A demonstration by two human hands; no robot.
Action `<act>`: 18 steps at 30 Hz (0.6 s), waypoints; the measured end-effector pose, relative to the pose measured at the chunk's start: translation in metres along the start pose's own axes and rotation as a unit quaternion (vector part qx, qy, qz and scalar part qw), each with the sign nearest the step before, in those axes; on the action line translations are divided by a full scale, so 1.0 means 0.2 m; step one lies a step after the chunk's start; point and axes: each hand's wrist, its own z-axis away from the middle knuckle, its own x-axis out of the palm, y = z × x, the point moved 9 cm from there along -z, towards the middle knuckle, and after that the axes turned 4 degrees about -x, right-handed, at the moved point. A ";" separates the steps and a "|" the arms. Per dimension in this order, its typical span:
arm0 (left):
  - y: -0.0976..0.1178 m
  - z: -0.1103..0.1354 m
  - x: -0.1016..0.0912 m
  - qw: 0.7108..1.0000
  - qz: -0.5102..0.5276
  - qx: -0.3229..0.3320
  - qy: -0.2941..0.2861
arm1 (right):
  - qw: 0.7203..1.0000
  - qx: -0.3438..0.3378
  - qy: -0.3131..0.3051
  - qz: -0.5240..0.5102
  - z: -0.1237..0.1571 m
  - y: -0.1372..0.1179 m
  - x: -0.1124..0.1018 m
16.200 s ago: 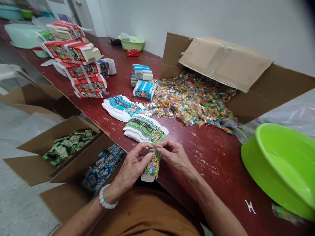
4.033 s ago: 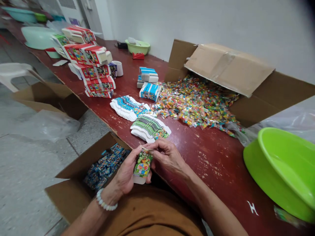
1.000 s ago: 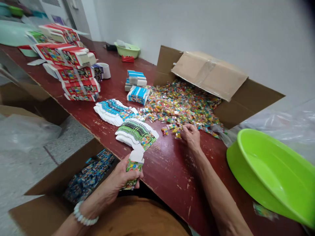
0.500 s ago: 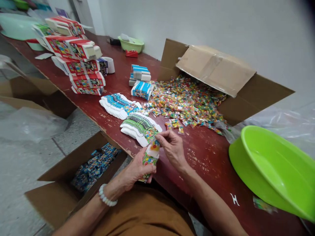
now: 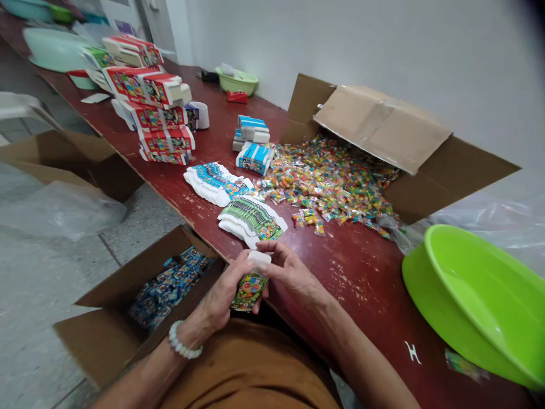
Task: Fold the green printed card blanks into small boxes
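My left hand (image 5: 227, 289) is wrapped round a small green printed carton (image 5: 250, 291), held upright above the table's front edge. The white top flap (image 5: 259, 258) of the carton is pinched between the thumb and fingers of my right hand (image 5: 287, 267). Just beyond my hands lies a fanned stack of flat green cartons (image 5: 255, 218), with a fan of flat blue cartons (image 5: 217, 183) behind it. Small clear-wrapped candies (image 5: 327, 182) are heaped farther back, a few lying apart near the green stack. The carton's inside is hidden.
A tipped cardboard box (image 5: 383, 122) stands behind the candy heap. At the right is a lime green basin (image 5: 460, 307). Stacked red cartons (image 5: 149, 88) stand at the left. Below the table edge, an open cardboard box (image 5: 102, 341) holds many blue filled packs (image 5: 170, 289).
The candy pack that my right hand held over the open carton is out of sight now. My right hand has come down onto the carton's top flap. The view has shifted slightly.
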 end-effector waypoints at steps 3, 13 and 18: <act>0.05 0.01 -0.02 0.998 -0.007 0.060 0.020 | 0.993 -0.083 0.021 0.086 0.00 -0.05 0.00; -0.01 0.02 -0.05 0.994 0.092 -0.053 0.007 | 0.980 -0.102 0.024 0.169 0.03 -0.06 0.04; 0.01 0.01 -0.05 0.998 0.065 -0.018 -0.002 | 0.999 -0.007 0.013 -0.029 -0.02 0.00 0.13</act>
